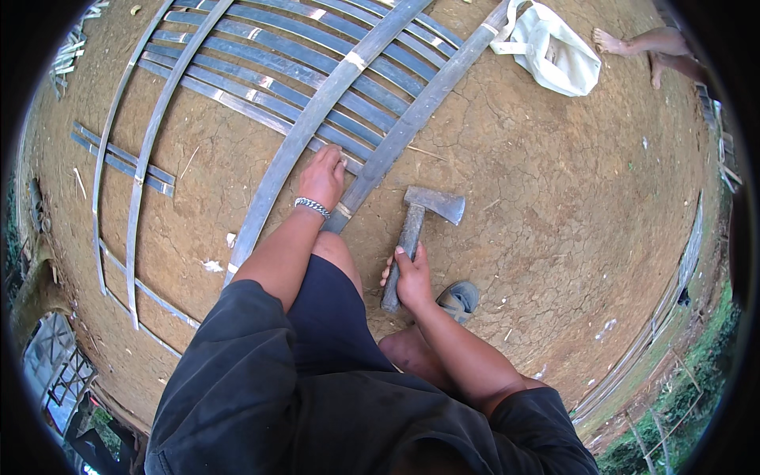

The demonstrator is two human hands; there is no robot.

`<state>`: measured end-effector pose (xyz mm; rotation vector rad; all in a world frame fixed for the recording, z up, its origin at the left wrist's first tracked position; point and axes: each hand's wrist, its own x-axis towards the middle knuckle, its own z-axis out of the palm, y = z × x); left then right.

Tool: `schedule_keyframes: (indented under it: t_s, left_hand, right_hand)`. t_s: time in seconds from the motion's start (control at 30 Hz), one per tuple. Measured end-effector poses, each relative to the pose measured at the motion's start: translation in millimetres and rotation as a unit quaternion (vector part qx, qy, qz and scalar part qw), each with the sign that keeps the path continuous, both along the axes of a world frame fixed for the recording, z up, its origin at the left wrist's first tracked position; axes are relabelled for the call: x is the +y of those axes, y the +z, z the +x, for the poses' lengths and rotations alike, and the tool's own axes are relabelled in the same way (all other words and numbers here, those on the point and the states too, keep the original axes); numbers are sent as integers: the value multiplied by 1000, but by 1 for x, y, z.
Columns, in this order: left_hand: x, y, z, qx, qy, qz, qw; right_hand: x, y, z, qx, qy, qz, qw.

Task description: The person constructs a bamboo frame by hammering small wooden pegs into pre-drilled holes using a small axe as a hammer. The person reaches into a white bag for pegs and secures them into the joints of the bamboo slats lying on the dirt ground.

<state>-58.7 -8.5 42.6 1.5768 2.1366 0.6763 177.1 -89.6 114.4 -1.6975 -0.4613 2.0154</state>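
A lattice of split bamboo lies on the ground, its dark cross slats (265, 99) laid over and under long bamboo strips (317, 111). My left hand (323, 178), with a chain bracelet at the wrist, is at the near end of the lattice between two long strips. Its fingers are curled together on the end of the nearest bamboo slat (352, 165); the fingertips are partly hidden. My right hand (412, 279) is wrapped around the handle of an axe (411, 229). The axe's metal head points away from me, its blade to the right, apart from the lattice.
Two short bamboo slats (119, 162) cross the thin strips at left. A white bag (558, 55) lies at the far right, near another person's bare legs (653, 43). My sandalled foot (459, 301) is beside the axe handle. Long strips (665, 309) line the right edge.
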Motion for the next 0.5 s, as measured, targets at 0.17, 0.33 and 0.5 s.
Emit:
schedule_keyframes:
  t_s: [0.17, 0.33, 0.5]
  left_hand:
    - [-5, 16, 7, -63, -14, 23, 998]
    - [-7, 7, 14, -167, -65, 9, 984]
    - [-1, -3, 20, -114, -79, 16, 990]
  right_hand:
    - [-2, -5, 5, -5, -6, -4, 1000]
    - [-4, -6, 4, 0, 2, 0, 1000]
    - [-3, -5, 5, -8, 13, 1, 1000]
